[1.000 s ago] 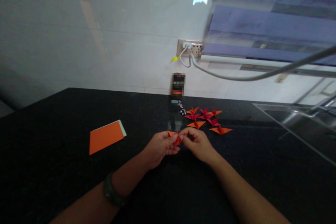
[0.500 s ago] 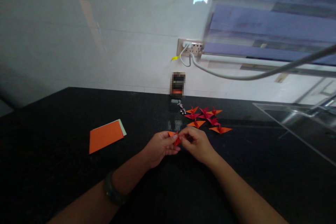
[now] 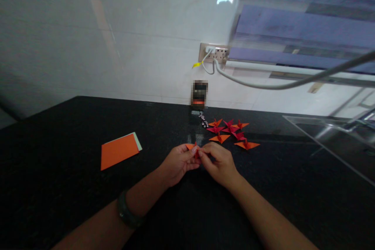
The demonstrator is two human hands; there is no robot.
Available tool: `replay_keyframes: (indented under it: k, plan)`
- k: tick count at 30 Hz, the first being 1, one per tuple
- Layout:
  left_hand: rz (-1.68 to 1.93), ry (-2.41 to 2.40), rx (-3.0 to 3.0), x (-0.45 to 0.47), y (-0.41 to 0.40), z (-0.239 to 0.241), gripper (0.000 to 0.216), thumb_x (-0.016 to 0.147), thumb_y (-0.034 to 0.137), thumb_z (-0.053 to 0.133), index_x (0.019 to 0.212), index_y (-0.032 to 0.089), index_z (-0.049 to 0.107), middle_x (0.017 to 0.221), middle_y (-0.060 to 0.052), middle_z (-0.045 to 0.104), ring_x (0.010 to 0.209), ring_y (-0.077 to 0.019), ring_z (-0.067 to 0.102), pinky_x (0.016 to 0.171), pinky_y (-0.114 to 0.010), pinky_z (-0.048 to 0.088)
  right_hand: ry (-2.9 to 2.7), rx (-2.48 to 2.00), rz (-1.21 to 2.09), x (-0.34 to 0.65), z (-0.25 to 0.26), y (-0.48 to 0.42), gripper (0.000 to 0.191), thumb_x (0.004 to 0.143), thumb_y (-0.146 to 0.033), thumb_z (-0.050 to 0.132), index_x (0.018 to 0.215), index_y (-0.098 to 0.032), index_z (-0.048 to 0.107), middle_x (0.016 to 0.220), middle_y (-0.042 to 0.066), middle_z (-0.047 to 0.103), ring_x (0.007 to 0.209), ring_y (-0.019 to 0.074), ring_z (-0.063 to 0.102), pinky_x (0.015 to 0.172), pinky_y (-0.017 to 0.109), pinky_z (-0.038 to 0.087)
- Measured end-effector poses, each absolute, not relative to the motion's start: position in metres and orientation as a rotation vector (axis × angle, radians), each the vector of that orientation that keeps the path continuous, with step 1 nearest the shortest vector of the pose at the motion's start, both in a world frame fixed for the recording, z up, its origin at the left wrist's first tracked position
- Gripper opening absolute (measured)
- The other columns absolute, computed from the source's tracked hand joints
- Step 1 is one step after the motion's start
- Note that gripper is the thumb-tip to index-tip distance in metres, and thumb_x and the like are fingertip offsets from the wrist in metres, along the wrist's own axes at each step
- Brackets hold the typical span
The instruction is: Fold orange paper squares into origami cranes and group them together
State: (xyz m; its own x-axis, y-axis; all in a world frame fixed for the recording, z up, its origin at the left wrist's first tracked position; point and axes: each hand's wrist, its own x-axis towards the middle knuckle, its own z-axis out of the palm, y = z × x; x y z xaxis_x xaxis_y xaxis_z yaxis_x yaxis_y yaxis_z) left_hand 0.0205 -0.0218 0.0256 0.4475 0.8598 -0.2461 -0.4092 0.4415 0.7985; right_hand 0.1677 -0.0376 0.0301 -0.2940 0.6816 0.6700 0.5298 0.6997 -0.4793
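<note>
My left hand (image 3: 181, 163) is closed on an orange paper crane (image 3: 190, 147), held above the dark counter between thumb and fingers. From the other side, the thumb and fingertips of my right hand (image 3: 219, 161) pinch the same folded paper; part of it is hidden by the fingers. Just beyond my right hand, several finished paper cranes (image 3: 219, 138) in orange and red sit in a loose group. To the left lies a stack of orange paper sheets (image 3: 119, 151), with a pale green sheet (image 3: 137, 142) showing at its edge.
A pixelated upright object (image 3: 199, 94) leans at the wall, a patterned strap (image 3: 203, 120) before it. A wall socket (image 3: 213, 53) holds a plug with a grey cable (image 3: 263, 84) running right. A metal sink (image 3: 325, 134) is set in the counter (image 3: 73, 125) at right.
The fingers of my right hand have shifted slightly on the folded paper, and the crane has turned a little in my left hand. The view has moved slightly.
</note>
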Motion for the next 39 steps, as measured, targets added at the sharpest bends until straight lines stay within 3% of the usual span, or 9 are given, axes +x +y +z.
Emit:
replay_keyframes:
  k: [11, 17, 26, 31, 39]
  plan:
    - [0.973, 0.782, 0.857, 0.021, -0.022, 0.022, 0.022, 0.067, 0.023, 0.066, 0.084, 0.012, 0.056, 0.071, -0.002, 0.062, 0.059, -0.0084, 0.058, 0.057, -0.021, 0.049, -1.735, -1.19, 0.531, 0.163, 0.023, -0.037, 0.006, 0.076, -0.022, 0.053, 0.078, -0.018, 0.058, 0.066, 0.002, 0.059, 0.056, 0.0111, 0.054, 0.051, 0.022, 0.043]
    - [1.038, 0.901, 0.901, 0.024, -0.021, 0.024, 0.029, 0.062, 0.023, 0.07, 0.085, 0.013, 0.055, 0.067, -0.001, 0.063, 0.055, -0.0089, 0.059, 0.057, -0.023, 0.05, -1.723, -1.178, 0.607, 0.165, 0.02, -0.035, 0.011, 0.077, -0.022, 0.053, 0.077, -0.017, 0.063, 0.07, 0.004, 0.065, 0.06, 0.0128, 0.058, 0.057, 0.024, 0.046]
    - [1.108, 1.002, 1.071, 0.025, -0.02, 0.026, 0.023, 0.061, 0.022, 0.069, 0.081, 0.013, 0.061, 0.064, -0.001, 0.065, 0.055, -0.0101, 0.06, 0.054, -0.02, 0.049, -1.75, -1.179, 0.58, 0.166, 0.023, -0.037, 0.009, 0.073, -0.022, 0.057, 0.076, -0.017, 0.065, 0.068, 0.004, 0.065, 0.058, 0.0134, 0.058, 0.054, 0.024, 0.046]
    - [1.14, 1.007, 1.146, 0.024, -0.019, 0.025, 0.02, 0.062, 0.018, 0.068, 0.081, 0.014, 0.063, 0.056, 0.0, 0.064, 0.05, -0.0102, 0.058, 0.053, -0.021, 0.048, -1.813, -1.194, 0.508, 0.167, 0.023, -0.036, 0.01, 0.075, -0.022, 0.055, 0.076, -0.018, 0.064, 0.067, 0.003, 0.064, 0.059, 0.0131, 0.057, 0.055, 0.024, 0.044]
    - [1.112, 1.006, 1.154, 0.024, -0.019, 0.025, 0.021, 0.063, 0.015, 0.066, 0.084, 0.013, 0.064, 0.06, -0.001, 0.066, 0.054, -0.0109, 0.06, 0.057, -0.022, 0.049, -1.969, -1.122, 0.304, 0.169, 0.029, -0.039, 0.014, 0.077, -0.015, 0.049, 0.072, -0.018, 0.062, 0.065, 0.002, 0.06, 0.06, 0.0121, 0.055, 0.058, 0.023, 0.041]
